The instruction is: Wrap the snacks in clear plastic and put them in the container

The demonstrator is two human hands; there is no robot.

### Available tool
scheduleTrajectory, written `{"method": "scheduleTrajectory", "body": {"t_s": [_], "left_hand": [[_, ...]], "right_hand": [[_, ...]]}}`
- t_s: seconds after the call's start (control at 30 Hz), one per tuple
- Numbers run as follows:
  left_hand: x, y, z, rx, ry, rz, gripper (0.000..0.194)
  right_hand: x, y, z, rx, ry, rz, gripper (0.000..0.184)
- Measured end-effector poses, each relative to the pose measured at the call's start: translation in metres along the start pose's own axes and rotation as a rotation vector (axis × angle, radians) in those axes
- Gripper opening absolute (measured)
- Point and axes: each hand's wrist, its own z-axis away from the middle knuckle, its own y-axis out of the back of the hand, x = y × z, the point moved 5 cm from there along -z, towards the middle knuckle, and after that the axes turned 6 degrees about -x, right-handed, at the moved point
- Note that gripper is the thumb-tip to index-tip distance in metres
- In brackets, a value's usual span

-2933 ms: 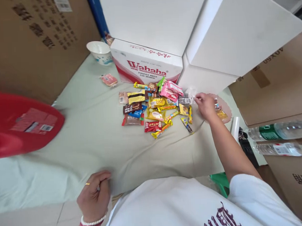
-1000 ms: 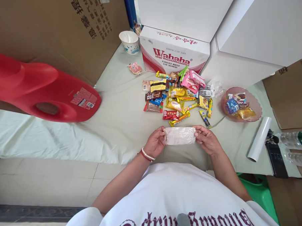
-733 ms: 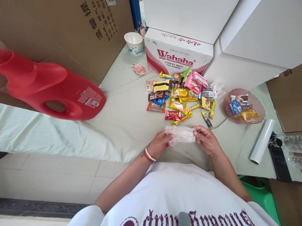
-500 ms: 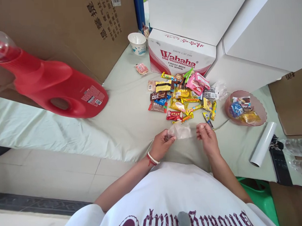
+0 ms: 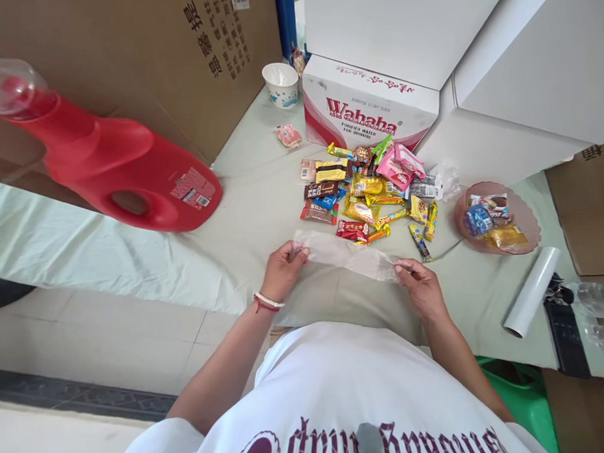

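Observation:
A clear plastic bag point(image 5: 346, 252) is stretched out between my two hands above the pale green cloth point(image 5: 231, 209). My left hand point(image 5: 282, 269) pinches its left end and my right hand point(image 5: 421, 288) pinches its right end. Just beyond the bag lies a pile of several wrapped snacks and candies point(image 5: 368, 193). A pink bowl point(image 5: 516, 210) with a few wrapped sweets stands to the right of the pile.
A big red jug point(image 5: 114, 171) lies on its side at the left. A white Wahaha box point(image 5: 371, 110), a paper cup point(image 5: 280, 84) and cardboard boxes point(image 5: 124, 54) line the back. A white roll point(image 5: 532, 291), a black object and water bottles lie at the right.
My right hand took the crumpled bag from beside the pile and brought it near. Both hands have now pulled it apart, the left hand moving left, so it is stretched long.

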Motion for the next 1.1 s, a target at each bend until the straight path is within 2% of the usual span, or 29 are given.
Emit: {"method": "scheduleTrajectory", "body": {"t_s": [0.07,0.1,0.17,0.2,0.23,0.27,0.33,0.37,0.4,0.47,0.53,0.63,0.7,0.73,0.83,0.9,1.0,1.1], "left_hand": [[0.003,0.019,-0.007,0.187,-0.051,-0.072,0.022],[0.007,0.026,-0.006,0.302,-0.086,-0.115,0.028],[0.017,0.03,0.005,0.501,-0.156,-0.21,0.038],[0.021,0.026,0.013,0.533,-0.176,-0.243,0.034],[0.024,0.016,0.02,0.491,-0.176,-0.252,0.026],[0.025,0.002,0.025,0.382,-0.152,-0.235,0.02],[0.02,-0.036,0.033,0.051,-0.061,-0.13,0.031],[0.017,-0.054,0.037,-0.071,-0.015,-0.069,0.035],[0.014,-0.069,0.038,-0.141,0.023,-0.023,0.035],[0.008,-0.09,0.034,-0.157,0.057,0.003,0.034],[0.005,-0.101,0.025,-0.136,0.042,-0.027,0.026],[0.004,-0.106,0.016,-0.139,-0.01,-0.09,0.012],[0.005,-0.105,0.016,-0.145,-0.033,-0.137,0.01],[0.005,-0.105,0.017,-0.147,-0.044,-0.164,0.01],[0.009,-0.105,0.024,-0.153,-0.075,-0.234,0.012],[0.012,-0.107,0.028,-0.152,-0.092,-0.26,0.01],[0.018,-0.109,0.032,-0.141,-0.127,-0.292,0.008],[0.02,-0.107,0.033,-0.129,-0.147,-0.274,0.009]], "right_hand": [[-0.006,0.001,0.008,0.025,0.13,0.12,0.016],[-0.01,-0.001,0.013,0.03,0.197,0.175,0.015],[-0.015,-0.009,0.021,0.012,0.31,0.263,0.018],[-0.017,-0.014,0.025,-0.007,0.356,0.296,0.022],[-0.019,-0.02,0.028,-0.034,0.396,0.325,0.025],[-0.02,-0.026,0.031,-0.062,0.426,0.356,0.028],[-0.02,-0.036,0.035,-0.109,0.462,0.425,0.031],[-0.02,-0.041,0.037,-0.13,0.47,0.467,0.032],[-0.02,-0.046,0.039,-0.15,0.476,0.509,0.032],[-0.019,-0.054,0.042,-0.202,0.484,0.579,0.033],[-0.019,-0.061,0.047,-0.304,0.487,0.613,0.035],[-0.024,-0.061,0.055,-0.547,0.423,0.579,0.033],[-0.033,-0.05,0.055,-0.602,0.327,0.483,0.032],[-0.039,-0.04,0.051,-0.545,0.277,0.432,0.03],[-0.055,-0.013,0.029,-0.213,0.187,0.393,0.029],[-0.058,-0.014,0.013,-0.096,0.173,0.419,0.032],[-0.048,-0.043,-0.007,-0.139,0.157,0.403,0.035],[-0.032,-0.067,-0.015,-0.183,0.104,0.271,0.029]]}}
